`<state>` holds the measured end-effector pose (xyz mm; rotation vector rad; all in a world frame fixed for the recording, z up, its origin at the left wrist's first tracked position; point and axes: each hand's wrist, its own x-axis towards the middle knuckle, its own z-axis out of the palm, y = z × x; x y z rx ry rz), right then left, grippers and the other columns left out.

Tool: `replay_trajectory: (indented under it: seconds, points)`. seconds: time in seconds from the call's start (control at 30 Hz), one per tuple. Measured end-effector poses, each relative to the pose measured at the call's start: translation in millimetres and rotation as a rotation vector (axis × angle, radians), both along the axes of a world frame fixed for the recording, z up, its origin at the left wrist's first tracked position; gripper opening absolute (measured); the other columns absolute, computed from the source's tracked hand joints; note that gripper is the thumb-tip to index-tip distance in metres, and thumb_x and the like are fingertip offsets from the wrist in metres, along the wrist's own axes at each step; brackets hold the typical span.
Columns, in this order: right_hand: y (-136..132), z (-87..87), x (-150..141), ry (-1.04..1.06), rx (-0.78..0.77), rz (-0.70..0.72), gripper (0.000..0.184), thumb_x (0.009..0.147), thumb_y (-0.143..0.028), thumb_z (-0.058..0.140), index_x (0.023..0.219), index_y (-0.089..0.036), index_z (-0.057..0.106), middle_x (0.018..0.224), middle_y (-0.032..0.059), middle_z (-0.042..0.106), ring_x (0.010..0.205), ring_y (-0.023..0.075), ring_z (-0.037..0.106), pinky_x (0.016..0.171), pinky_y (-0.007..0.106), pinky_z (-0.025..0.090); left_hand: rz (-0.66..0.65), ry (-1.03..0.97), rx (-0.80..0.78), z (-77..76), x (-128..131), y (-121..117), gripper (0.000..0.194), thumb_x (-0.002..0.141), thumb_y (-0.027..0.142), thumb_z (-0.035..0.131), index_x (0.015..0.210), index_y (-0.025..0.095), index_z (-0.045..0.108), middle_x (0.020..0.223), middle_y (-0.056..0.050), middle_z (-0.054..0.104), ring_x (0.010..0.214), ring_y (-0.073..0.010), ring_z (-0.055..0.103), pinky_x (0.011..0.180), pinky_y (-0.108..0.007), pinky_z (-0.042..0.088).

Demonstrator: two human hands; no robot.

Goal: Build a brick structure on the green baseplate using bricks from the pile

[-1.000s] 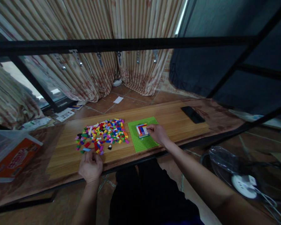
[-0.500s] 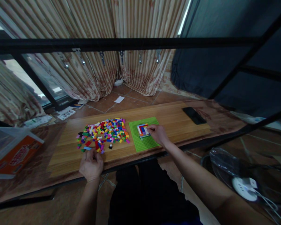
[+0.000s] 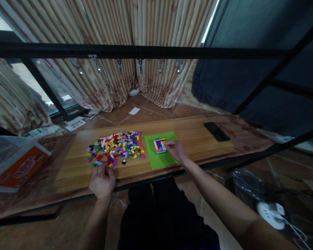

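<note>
On the green studded baseplate (image 3: 156,162) stands a low, squarish build of toy bricks (image 3: 160,144), white at its sides, with red, blue, white and yellow on top. My right hand (image 3: 177,151) is at its right edge, thumb and fingertips pinched together; whatever they grip is too small to make out. To the left spreads a loose pile of small coloured bricks (image 3: 120,144). At the pile's near edge rests my left hand (image 3: 102,180), its fingers curled and closed just below a light blue brick (image 3: 98,163). Whether those fingers hold anything is hidden.
Both brick groups are on a wooden board (image 3: 75,170). A black phone (image 3: 216,132) lies at its right end. A clear tub with an orange label (image 3: 21,170) stands at far left. A black metal bar (image 3: 156,52) crosses beyond the board. Right of my legs is a white power strip (image 3: 271,214).
The view has shifted slightly. My right hand stays beside the brick build, fingers slightly repositioned, and more of the build's top shows. My left hand keeps its place by the pile.
</note>
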<state>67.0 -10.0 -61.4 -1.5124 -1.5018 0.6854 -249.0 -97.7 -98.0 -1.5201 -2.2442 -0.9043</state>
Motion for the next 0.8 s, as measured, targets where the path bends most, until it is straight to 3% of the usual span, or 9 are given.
replay_trajectory:
  seconds: [0.17, 0.33, 0.57, 0.8]
  points:
    - [-4, 2.3, 3, 0.044, 0.052, 0.007, 0.021, 0.076, -0.034, 0.06, 0.075, -0.02, 0.075, 0.081, 0.0045, 0.076, 0.078, 0.0215, 0.069, 0.073, 0.032, 0.052, 0.001, 0.011, 0.011, 2.9, 2, -1, 0.027, 0.084, 0.025, 0.048, 0.101, 0.017, 0.068, 0.095, -0.008, 0.068, 0.08, -0.0209, 0.06, 0.062, -0.029, 0.038]
    - [-27, 6.1, -11, 0.154, 0.145, -0.054, 0.026, 0.08, -0.037, 0.059, 0.084, -0.017, 0.074, 0.086, 0.0076, 0.074, 0.081, 0.021, 0.067, 0.075, 0.033, 0.05, -0.016, 0.018, 0.02, 1.4, 1, -1, 0.027, 0.084, 0.023, 0.047, 0.099, 0.016, 0.069, 0.093, -0.008, 0.069, 0.079, -0.0205, 0.061, 0.064, -0.029, 0.04]
    - [-65, 16.1, -62, -0.103, 0.142, 0.297, 0.02, 0.087, -0.025, 0.053, 0.09, -0.021, 0.072, 0.082, 0.0039, 0.067, 0.073, 0.0163, 0.061, 0.068, 0.028, 0.046, -0.015, -0.009, 0.008, 1.3, 3, -3, 0.025, 0.084, 0.023, 0.049, 0.099, 0.018, 0.069, 0.093, -0.006, 0.068, 0.079, -0.0197, 0.061, 0.065, -0.029, 0.04]
    - [-52, 9.2, -93, -0.309, 0.127, 0.39, 0.02, 0.085, -0.015, 0.053, 0.094, -0.018, 0.07, 0.087, 0.0055, 0.066, 0.078, 0.017, 0.06, 0.075, 0.029, 0.047, -0.041, -0.029, -0.015, 3.8, 4, -5, 0.025, 0.084, 0.022, 0.049, 0.099, 0.018, 0.068, 0.092, -0.006, 0.068, 0.08, -0.0197, 0.061, 0.067, -0.029, 0.04]
